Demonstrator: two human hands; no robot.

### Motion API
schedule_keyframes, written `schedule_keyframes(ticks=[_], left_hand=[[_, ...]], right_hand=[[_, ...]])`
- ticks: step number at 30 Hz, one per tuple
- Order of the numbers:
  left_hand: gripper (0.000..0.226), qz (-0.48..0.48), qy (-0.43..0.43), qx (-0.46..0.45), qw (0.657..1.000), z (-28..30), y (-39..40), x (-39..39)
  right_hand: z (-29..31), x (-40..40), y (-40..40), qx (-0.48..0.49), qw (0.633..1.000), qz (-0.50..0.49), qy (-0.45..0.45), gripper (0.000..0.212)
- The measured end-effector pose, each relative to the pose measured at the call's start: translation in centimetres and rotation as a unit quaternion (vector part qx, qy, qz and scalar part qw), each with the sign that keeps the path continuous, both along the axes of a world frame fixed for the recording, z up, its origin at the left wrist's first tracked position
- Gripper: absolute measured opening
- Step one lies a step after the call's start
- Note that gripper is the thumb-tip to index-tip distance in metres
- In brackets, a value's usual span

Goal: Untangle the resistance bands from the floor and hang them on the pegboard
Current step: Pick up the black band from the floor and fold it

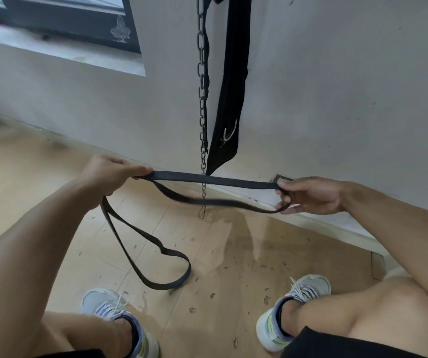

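Between left hand and right hand, both gripping: black resistance band lifted, loop trailing below left grip; hanging on pegboard not yet done.

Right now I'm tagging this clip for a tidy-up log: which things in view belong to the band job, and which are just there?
Job:
- black resistance band
- left hand gripping one end
- right hand gripping the other end

Just there:
- metal chain hanging on the wall
- black strap beside the chain
- window
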State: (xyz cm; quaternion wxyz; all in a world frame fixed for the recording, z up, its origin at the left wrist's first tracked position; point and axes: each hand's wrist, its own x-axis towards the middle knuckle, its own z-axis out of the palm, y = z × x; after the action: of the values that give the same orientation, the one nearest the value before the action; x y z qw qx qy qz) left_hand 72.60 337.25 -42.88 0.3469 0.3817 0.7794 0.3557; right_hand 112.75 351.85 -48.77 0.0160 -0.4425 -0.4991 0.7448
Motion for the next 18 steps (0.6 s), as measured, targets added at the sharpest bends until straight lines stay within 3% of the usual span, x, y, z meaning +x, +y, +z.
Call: schedule_keyframes(ticks=[2,5,7,11,14,18], left_hand=[[0.041,-0.004,0.002,-0.007,1.000,-0.1,-0.1,-0.1],[0.040,0.008,-0.006,-0.007,1.000,-0.5,0.1,-1.0],[0.060,-0.004,-0.004,-0.010,1.000,-0.9,0.1,-1.3],[0.066,-0.009,0.017,-0.022,1.000,-1.1,0.0,-1.2],[0.064,-0.007,0.011,-0.024,1.000,-1.2,0.1,-1.1],[0.057,-0.022,0.009,-0.042,0.999,-1.2,0.0,-0.9]], right_hand=[[-0.2,0.3,0.4,0.026,1.000,0.008,-0.014,0.048],[-0.9,0.4,-0.1,0.186,0.954,0.140,-0.188,0.035],[-1.5,0.6,-0.2,0.228,0.929,0.157,-0.246,0.030],[-1.9,0.4,0.8,0.318,0.917,0.004,-0.242,0.013],[-2.4,0.1,1.4,0.348,0.901,-0.119,-0.230,0.016],[-2.9,0.3,1.7,0.242,0.920,-0.243,-0.189,0.006]])
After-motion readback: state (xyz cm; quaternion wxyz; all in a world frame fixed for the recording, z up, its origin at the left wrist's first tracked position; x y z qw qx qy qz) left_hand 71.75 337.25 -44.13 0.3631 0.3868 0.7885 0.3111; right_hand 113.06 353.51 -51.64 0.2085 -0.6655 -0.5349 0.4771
